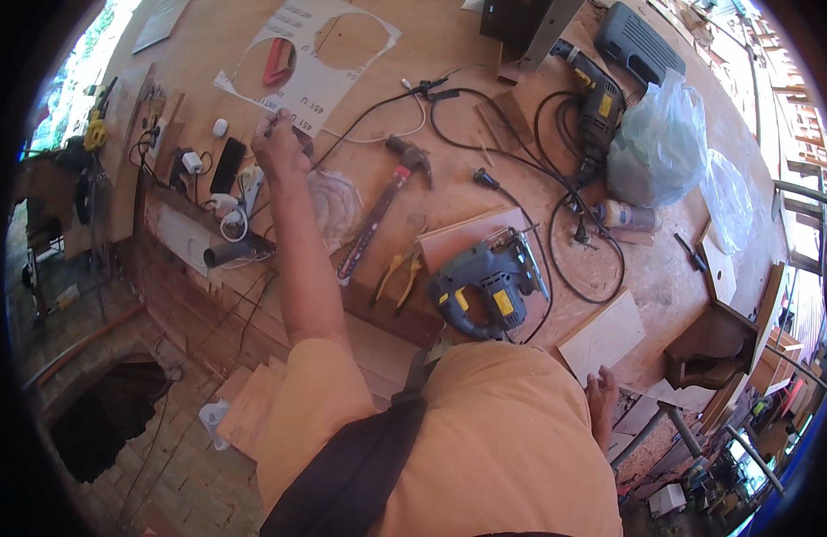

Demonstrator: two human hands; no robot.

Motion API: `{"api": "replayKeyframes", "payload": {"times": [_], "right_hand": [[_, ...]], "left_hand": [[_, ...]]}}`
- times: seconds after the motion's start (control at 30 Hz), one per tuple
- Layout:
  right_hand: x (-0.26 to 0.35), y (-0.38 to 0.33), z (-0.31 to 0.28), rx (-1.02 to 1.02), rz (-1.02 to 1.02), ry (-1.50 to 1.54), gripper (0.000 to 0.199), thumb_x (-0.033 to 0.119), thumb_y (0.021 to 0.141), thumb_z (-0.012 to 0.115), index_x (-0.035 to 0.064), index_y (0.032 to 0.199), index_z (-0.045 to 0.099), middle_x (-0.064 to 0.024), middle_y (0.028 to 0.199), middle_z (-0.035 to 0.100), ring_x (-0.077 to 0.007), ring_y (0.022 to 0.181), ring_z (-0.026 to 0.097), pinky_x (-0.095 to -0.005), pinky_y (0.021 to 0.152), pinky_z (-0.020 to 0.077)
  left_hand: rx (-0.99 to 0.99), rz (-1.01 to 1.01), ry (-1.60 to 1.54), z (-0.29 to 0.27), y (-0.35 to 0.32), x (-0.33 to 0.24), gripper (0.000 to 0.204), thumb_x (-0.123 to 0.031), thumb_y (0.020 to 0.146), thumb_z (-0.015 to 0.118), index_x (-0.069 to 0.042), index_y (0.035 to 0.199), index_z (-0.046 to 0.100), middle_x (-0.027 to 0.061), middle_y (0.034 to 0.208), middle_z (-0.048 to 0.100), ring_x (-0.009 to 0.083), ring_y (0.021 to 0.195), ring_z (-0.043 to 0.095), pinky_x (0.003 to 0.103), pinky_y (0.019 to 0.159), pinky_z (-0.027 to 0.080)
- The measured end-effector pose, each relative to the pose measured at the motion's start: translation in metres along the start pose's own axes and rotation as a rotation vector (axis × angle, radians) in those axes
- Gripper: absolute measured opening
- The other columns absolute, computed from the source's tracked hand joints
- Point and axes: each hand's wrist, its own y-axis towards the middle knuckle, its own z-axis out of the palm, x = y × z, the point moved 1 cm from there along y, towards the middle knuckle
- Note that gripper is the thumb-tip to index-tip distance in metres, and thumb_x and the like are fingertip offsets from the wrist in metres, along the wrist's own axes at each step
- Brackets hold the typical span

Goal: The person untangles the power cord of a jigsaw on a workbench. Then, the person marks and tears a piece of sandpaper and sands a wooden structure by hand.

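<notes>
My left hand (284, 143) reaches far forward over the workbench, its fingers closed on the near corner of a pale sandpaper sheet (328, 85) with print on its back. Large rounded pieces have been cut out of the sheet, and a red-and-brown block (278, 63) shows in one cut-out. Down by the bench's near right edge, my right hand (601, 394) has its fingers apart beside a flat pale board (601, 336), holding nothing that I can see. A claw hammer (377, 206), yellow-handled pliers (397, 279) and a jigsaw (489, 285) lie between my arms.
A corded drill (601, 103) lies at the back right beside a filled plastic bag (659, 143). Black cables (556, 179) loop across the bench. A phone (227, 166) and chargers (191, 163) lie at left. A carved brown wooden piece (713, 345) sits at the right edge.
</notes>
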Motion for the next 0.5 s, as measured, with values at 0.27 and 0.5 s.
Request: {"api": "replayKeyframes", "payload": {"times": [0.27,0.5], "right_hand": [[0.083,-0.002,-0.024,-0.074,-0.28,0.186,0.043,0.02,0.085,0.065,-0.0009,0.122,0.056,-0.0153,0.105,0.065,-0.0217,0.096,0.062,-0.0338,0.085,0.0489],[0.117,-0.029,-0.029,0.261,-0.411,0.612,0.042,0.022,0.086,0.067,-0.0023,0.119,0.058,-0.0082,0.096,0.066,-0.0145,0.09,0.061,-0.029,0.081,0.0495]], "left_hand": [[0.367,-0.13,-0.062,0.016,-0.134,0.006,0.015,-0.009,0.089,0.059,0.001,0.1,0.056,0.007,0.091,0.061,0.0152,0.079,0.061,0.03,0.067,0.054],[0.85,-0.29,0.092,0.068,-0.287,0.03,0.005,-0.007,0.089,0.059,-0.004,0.091,0.056,0.0,0.079,0.055,0.008,0.07,0.053,0.021,0.059,0.043]]}}
